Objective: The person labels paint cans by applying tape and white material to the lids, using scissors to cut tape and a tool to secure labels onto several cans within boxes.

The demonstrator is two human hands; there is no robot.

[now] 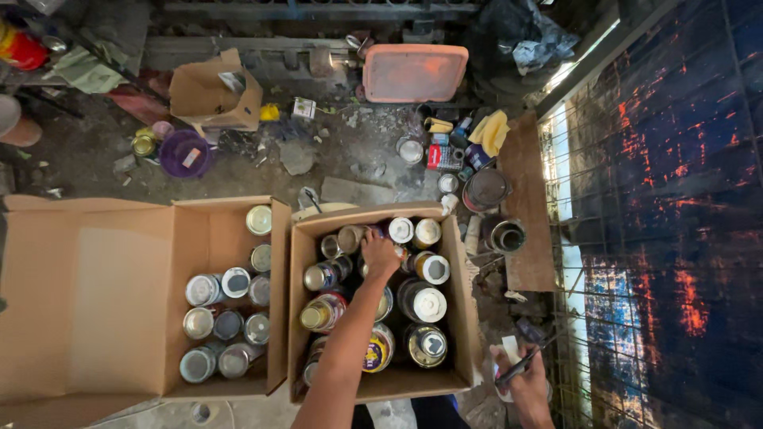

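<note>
Your left hand reaches down into the right box, fingers closed over the top of a can in the back row. The can itself is mostly hidden under the hand; only a sliver of its rim shows. It stands upright, packed tight between neighbouring cans, touching them on at least two sides.

Your right hand hangs outside the box at its lower right corner, closed on a dark pen and what looks like a white slip of paper.

The left box stands just beside the right one, walls touching. It holds a smaller group of upright tins against its right wall.

Handling judgement: the can is rigid metal, likely heavy if full, and will not crush under a firm grip. The lid may be dusty or paint-smeared, so expect a slippery top. The side walls are blocked by neighbours, so the rim is the only hold available; pinch under the lip rather than on the flat lid, which could pop loose. Lift straight up to avoid dragging the adjacent cans over.

Around the boxes the floor carries a purple bowl, a small torn carton, an orange tray and loose tins.
</note>
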